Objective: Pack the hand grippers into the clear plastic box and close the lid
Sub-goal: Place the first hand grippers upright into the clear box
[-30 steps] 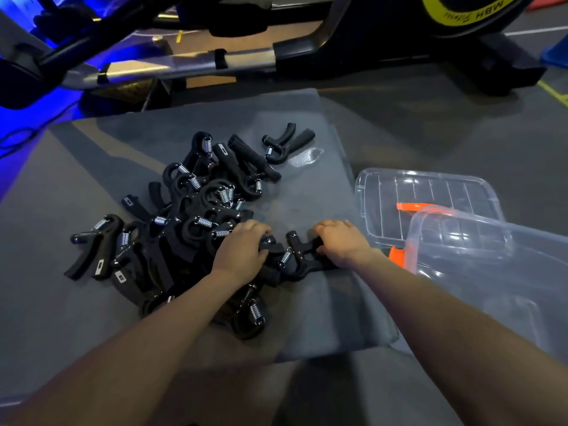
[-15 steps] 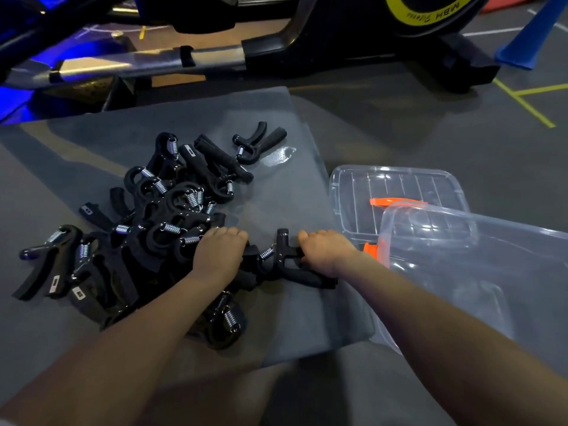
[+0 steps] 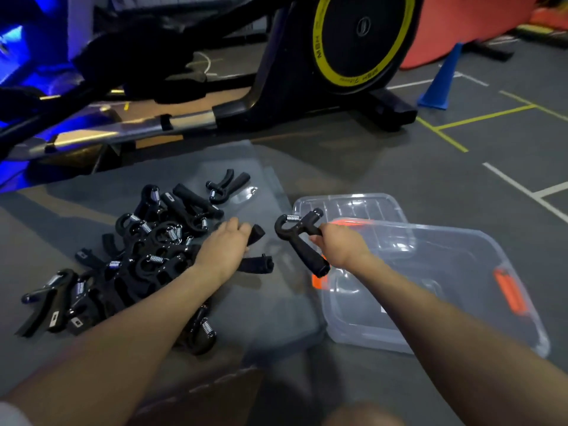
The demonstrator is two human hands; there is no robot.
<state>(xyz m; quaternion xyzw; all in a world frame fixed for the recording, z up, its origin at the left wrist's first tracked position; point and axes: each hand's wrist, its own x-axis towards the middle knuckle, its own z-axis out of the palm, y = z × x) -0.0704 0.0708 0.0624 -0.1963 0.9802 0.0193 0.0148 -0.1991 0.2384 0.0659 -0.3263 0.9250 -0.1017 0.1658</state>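
Note:
Several black hand grippers with steel springs lie in a pile [image 3: 144, 256] on a grey mat [image 3: 267, 305]. My right hand [image 3: 339, 245] grips one hand gripper [image 3: 302, 239] by a handle and holds it in the air between the mat and the clear plastic box [image 3: 436, 290]. The box stands open on the floor at the right, with orange latches. Its clear lid [image 3: 350, 207] lies flat behind it. My left hand [image 3: 226, 245] grips another hand gripper [image 3: 256, 250] at the pile's right edge; its two handles stick out past my fingers.
A single hand gripper [image 3: 227, 184] lies apart at the mat's far side. An exercise machine with a yellow-ringed flywheel [image 3: 359, 38] stands behind the mat. A blue cone [image 3: 439, 81] is at the far right, beside yellow and white floor lines.
My right hand has lifted a hand gripper off the mat and carried it right, toward the box. My left hand has closed on another gripper at the pile's edge. The camera has tilted up.

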